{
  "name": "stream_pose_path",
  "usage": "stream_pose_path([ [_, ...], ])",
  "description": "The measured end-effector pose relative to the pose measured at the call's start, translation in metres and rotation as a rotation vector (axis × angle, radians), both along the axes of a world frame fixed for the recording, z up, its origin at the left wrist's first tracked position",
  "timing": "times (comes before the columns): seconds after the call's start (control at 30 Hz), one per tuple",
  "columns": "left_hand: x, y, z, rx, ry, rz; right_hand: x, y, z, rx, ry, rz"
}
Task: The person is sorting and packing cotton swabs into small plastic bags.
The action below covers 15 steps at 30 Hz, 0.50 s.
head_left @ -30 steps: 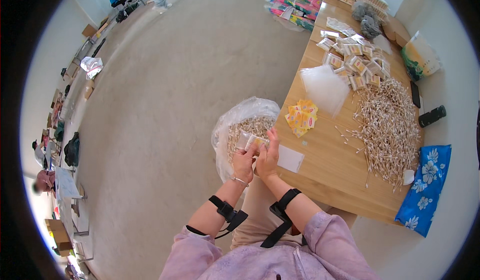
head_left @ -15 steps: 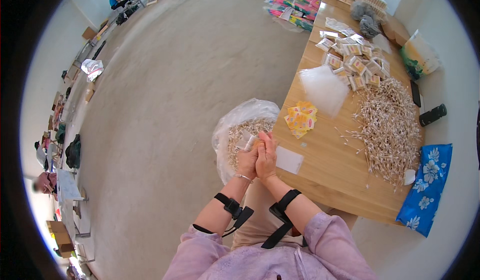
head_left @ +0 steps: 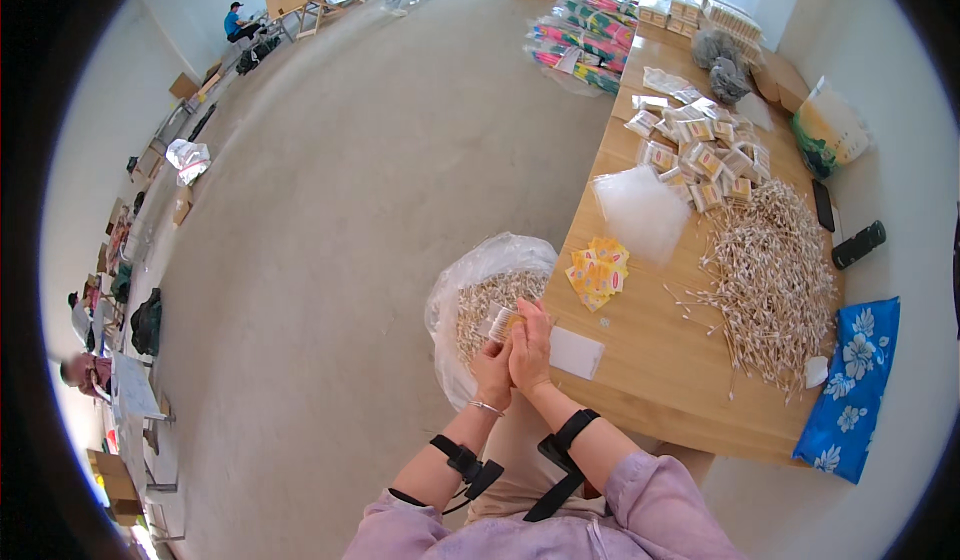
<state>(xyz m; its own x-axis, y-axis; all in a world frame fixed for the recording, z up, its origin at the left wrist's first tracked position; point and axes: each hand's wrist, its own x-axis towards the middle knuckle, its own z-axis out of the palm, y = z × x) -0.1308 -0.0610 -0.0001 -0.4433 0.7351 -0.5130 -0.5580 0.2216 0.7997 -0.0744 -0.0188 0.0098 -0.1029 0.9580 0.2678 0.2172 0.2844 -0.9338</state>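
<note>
My left hand [head_left: 490, 371] and my right hand [head_left: 530, 346] are pressed together at the table's near left corner, both closed around a small clear packet of cotton swabs [head_left: 503, 324]. The swabs stand in a row at its upper end; the fingers hide the lower part. Beneath the hands sits a large clear plastic bag [head_left: 452, 305] filled with loose cotton swabs [head_left: 497, 295]. Close to my right hand, a white rectangular card or sheet [head_left: 577, 354] lies on the table edge. Yellow printed cards [head_left: 598, 272] are fanned out beyond it.
The wooden table [head_left: 660, 360] bears a heap of loose swabs [head_left: 770, 280], filled packets [head_left: 700, 140], and clear empty bags [head_left: 642, 210]. A black bottle [head_left: 858, 245], a phone [head_left: 822, 205] and a blue floral bag [head_left: 855, 390] line its right side. Colourful bundles [head_left: 580, 40] lie beyond. Other people sit far left.
The view has tilted up a little, so everything sits lower in the picture. Both hands still hold the packet, and its row of swabs now shows more plainly above my fingers.
</note>
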Motion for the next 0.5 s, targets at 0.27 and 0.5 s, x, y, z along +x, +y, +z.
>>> stream_pose_path([
  [0.27, -0.009, 0.011, 0.009, -0.018, 0.16, -0.119, -0.001, 0.004, -0.011, -0.01, -0.044, -0.017],
  [0.5, -0.005, 0.013, 0.004, 0.009, 0.011, -0.064, -0.006, 0.005, -0.003, 0.0, -0.006, -0.064],
])
